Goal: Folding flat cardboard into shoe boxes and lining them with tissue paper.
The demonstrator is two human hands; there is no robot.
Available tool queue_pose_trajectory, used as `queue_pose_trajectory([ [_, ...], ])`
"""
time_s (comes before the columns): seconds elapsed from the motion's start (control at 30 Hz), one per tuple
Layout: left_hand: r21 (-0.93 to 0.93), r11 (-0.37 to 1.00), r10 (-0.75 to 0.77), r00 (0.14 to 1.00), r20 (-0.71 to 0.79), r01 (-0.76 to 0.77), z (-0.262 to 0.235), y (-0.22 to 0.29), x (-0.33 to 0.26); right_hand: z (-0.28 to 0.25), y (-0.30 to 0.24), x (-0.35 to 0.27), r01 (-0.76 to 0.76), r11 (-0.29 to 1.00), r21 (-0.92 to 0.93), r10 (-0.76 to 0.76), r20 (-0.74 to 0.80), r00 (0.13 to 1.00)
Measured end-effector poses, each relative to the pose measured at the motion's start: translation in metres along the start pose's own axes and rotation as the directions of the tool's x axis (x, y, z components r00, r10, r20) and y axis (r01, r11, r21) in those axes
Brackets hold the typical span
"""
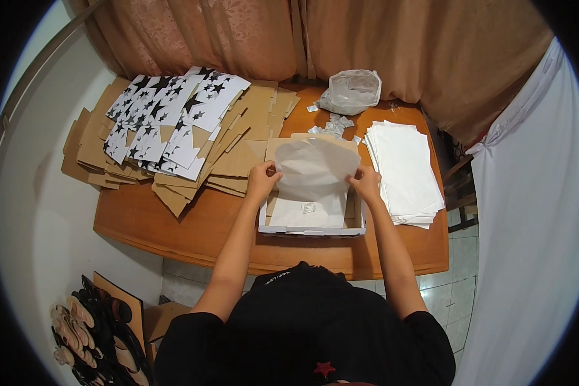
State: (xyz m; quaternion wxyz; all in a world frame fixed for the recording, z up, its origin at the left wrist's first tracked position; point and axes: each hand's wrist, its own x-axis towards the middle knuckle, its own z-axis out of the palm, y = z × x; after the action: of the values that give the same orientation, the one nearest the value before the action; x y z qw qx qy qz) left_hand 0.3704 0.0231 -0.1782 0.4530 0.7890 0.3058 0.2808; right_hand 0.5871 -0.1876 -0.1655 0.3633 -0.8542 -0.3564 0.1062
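In front of me on the table stands an open cardboard box [312, 231], white on its outer front wall and brown inside. A sheet of thin white tissue paper [316, 164] lines its bottom, and the far part of the sheet is lifted up. My left hand [262, 181] pinches the left edge of the paper, and my right hand [367, 184] pinches the right edge. A small clear packet [309, 208] lies on the paper inside the box. Behind the raised paper, part of the brown lid [272, 148] shows; the rest is hidden.
Flattened brown cardboard pieces [239, 168] and white star-printed ones [167, 106] cover the wooden table's [225, 237] left side. White paper sheets [405, 170] are stacked at right. Small packets [336, 124] lie by a plastic bag [354, 92] at the back. Shoes [87, 328] are lower left.
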Motion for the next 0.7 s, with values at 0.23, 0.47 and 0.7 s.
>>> queue_pose_trajectory([
  [0.23, 0.089, 0.994, 0.074, 0.996, -0.058, -0.069, -0.005, 0.012, -0.012, -0.001, -0.001, 0.000, 0.271, 0.958, -0.095, -0.285, -0.188, 0.940],
  [0.47, -0.159, 0.972, 0.177, 0.984, 0.013, -0.173, -0.008, -0.008, -0.015, 0.005, 0.007, -0.018, 0.397, 0.914, -0.082, -0.405, -0.218, 0.888],
  [0.7, 0.193, 0.921, 0.338, 0.940, 0.037, -0.339, -0.014, 0.044, -0.036, -0.003, 0.004, -0.034, 0.513, 0.843, -0.165, -0.537, -0.187, 0.822],
])
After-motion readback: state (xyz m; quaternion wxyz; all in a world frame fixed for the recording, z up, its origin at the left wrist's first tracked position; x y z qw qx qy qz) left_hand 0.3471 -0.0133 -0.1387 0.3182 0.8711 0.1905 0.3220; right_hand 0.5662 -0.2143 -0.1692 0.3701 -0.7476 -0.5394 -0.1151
